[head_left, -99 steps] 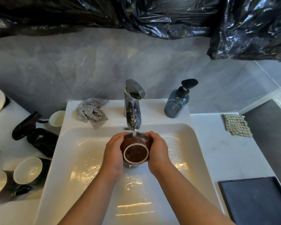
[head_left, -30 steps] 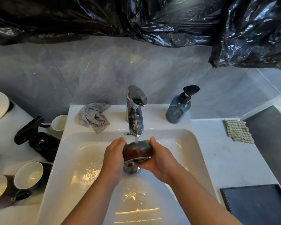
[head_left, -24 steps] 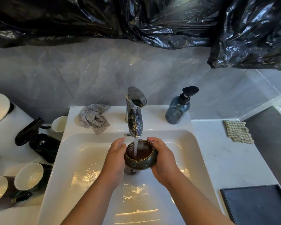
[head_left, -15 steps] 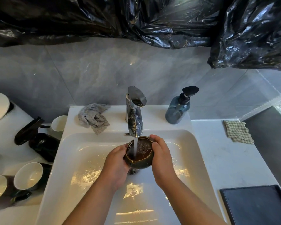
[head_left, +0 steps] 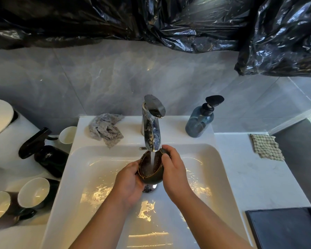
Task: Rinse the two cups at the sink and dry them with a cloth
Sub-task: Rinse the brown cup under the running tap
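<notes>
Head view: left grip (head_left: 128,184) and right grip (head_left: 172,169) both clasp a round, glossy dark-glazed cup (head_left: 152,176), tilted beneath a running chrome tap (head_left: 152,126) over a smooth white sink (head_left: 208,159).

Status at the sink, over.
Left hand and right hand grip the brown cup, tilted under the running tap. Grey cloth lies on the sink ledge. Nothing blocking.

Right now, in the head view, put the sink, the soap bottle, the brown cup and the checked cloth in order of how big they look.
1. sink
2. soap bottle
3. checked cloth and brown cup: too alike to rank, and the cup is partly covered.
</notes>
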Available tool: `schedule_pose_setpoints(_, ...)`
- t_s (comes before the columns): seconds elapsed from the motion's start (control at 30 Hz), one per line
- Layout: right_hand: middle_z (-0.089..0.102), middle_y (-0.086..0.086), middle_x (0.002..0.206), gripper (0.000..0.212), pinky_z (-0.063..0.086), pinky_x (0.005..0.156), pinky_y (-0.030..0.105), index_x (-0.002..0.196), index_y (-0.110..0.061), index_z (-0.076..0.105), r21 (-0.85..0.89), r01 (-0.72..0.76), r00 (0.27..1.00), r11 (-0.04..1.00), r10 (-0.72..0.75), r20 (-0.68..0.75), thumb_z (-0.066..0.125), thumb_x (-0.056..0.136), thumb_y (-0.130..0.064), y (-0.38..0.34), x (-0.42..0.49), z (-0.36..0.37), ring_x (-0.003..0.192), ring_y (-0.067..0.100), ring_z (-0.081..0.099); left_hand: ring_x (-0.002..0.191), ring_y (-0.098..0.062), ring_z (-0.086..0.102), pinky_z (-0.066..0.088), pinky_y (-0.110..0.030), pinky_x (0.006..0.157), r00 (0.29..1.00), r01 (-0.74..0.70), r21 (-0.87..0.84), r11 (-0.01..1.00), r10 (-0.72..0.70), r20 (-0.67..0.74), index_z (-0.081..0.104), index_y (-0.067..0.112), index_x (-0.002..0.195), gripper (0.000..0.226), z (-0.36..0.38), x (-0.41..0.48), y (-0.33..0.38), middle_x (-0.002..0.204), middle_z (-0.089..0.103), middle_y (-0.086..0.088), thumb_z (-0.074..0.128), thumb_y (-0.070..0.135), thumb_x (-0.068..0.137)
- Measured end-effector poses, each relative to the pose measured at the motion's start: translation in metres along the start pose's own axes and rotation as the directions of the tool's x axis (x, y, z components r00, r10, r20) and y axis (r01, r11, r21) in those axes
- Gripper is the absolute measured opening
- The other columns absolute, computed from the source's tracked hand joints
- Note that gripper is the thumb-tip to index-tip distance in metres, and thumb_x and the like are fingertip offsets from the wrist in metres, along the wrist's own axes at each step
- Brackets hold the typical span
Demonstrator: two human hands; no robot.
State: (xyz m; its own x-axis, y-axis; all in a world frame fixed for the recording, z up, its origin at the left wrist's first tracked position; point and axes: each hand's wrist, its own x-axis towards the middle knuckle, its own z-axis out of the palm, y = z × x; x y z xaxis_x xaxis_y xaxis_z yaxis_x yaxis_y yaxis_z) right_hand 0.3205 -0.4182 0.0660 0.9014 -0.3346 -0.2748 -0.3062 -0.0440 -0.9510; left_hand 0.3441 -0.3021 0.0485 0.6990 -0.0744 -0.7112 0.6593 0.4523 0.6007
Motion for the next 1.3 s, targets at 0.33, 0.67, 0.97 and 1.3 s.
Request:
schedule_pose_setpoints(0.33, 0.073, 0.009, 0.116, 0.032, 0.053, 0.1, 0.047, 0.122, -0.022, 0.066, 0.471, -0.323, 0.935, 0.821, 0.355, 0.023, 0.04, 0.103, -0.022, 0.011, 0.018, -0.001, 0.11, 0.028, 0.069, 0.088, -0.021, 0.076, 0.056, -0.035, 0.078, 0.969, -0.245, 0.078, 0.966, 0.241, 0.051, 0.07, 0.002, 0.111, 0.026, -0.002, -0.007, 0.006, 0.097, 0.078, -0.014, 0.046, 0.007, 0.104)
schedule_pose_setpoints(0.67, 0.068, 0.021, 0.126, 0.062, 0.045, 0.106, 0.054, 0.133, -0.007, 0.059, 0.554, -0.533, 0.843, 0.639, 0.458, 0.282, 0.02, 0.106, -0.047, 0.031, 0.018, -0.004, 0.121, 0.036, 0.062, 0.1, -0.014, 0.073, 0.056, -0.031, 0.084, 0.91, -0.414, 0.246, 0.877, 0.404, 0.09, 0.073, 0.023, 0.108, 0.025, -0.006, -0.005, 0.007, 0.106, 0.078, 0.0, 0.061, 0.004, 0.095)
schedule_pose_setpoints(0.97, 0.079, 0.004, 0.096, 0.033, 0.057, 0.094, 0.039, 0.099, -0.021, 0.077, 0.378, -0.371, 0.923, 0.848, 0.293, 0.249, 0.045, 0.103, -0.027, 0.012, 0.001, -0.015, 0.099, 0.02, 0.074, 0.113, -0.033, 0.066, 0.056, -0.058, 0.093, 0.984, -0.178, 0.261, 0.949, 0.168, 0.061, 0.068, 0.024, 0.117, 0.025, -0.007, 0.002, -0.002, 0.117, 0.072, -0.012, 0.051, 0.032, 0.1)
schedule_pose_setpoints(1.3, 0.059, -0.006, 0.105, 0.017, 0.045, 0.08, 0.013, 0.106, -0.025, 0.057, -0.069, 0.237, 0.93, 0.969, -0.206, 0.306, 0.052, 0.092, -0.017, 0.0, -0.016, -0.002, 0.096, 0.003, 0.056, 0.081, -0.026, 0.067, 0.052, -0.031, 0.059, 0.986, 0.168, 0.145, 0.975, -0.169, -0.012, 0.07, 0.013, 0.099, 0.029, 0.002, -0.001, -0.004, 0.082, 0.073, -0.011, 0.052, 0.035, 0.098)
